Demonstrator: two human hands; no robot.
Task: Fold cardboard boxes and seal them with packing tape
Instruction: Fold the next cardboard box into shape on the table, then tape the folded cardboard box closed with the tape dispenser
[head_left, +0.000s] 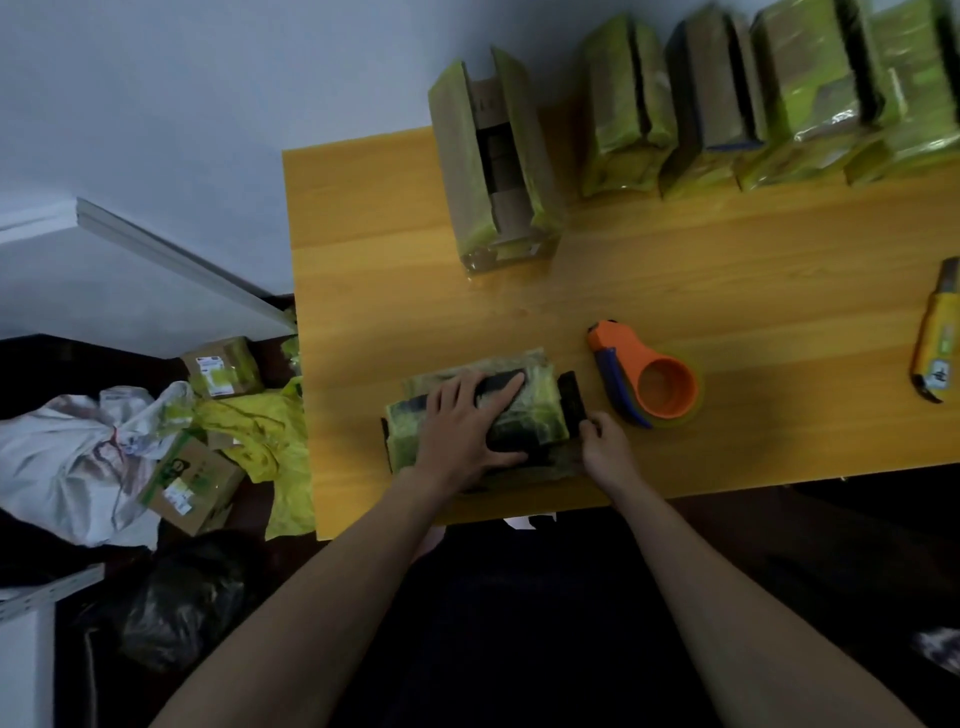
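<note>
Nearest you, your left hand (462, 426) is lying flat on the taped box (483, 415) at the worktop's (727, 291) near edge, fingers spread and straight, pressing its top down. Your right hand (605, 441) is working at the box's right end, its grip pinching the dark end flap (571, 397) between thumb and curled fingers. The box is sitting lengthwise in front of you, wrapped in yellow-green tape. Just to the right of it, the orange tape dispenser (647, 382) is resting on the worktop, close to your right hand but apart from it. Further right, near the edge of the view, a yellow utility knife (935, 338) is lying on the wood. Moving back, an open cardboard box (496, 161) is standing with its flaps up, well apart from the one you are holding. Beyond that, a row of taped boxes (769, 98) is lining the far right of the worktop against the wall. Off to your left, on the floor, parcels (221, 366) and a white bag (67, 457) are sitting in a heap.
</note>
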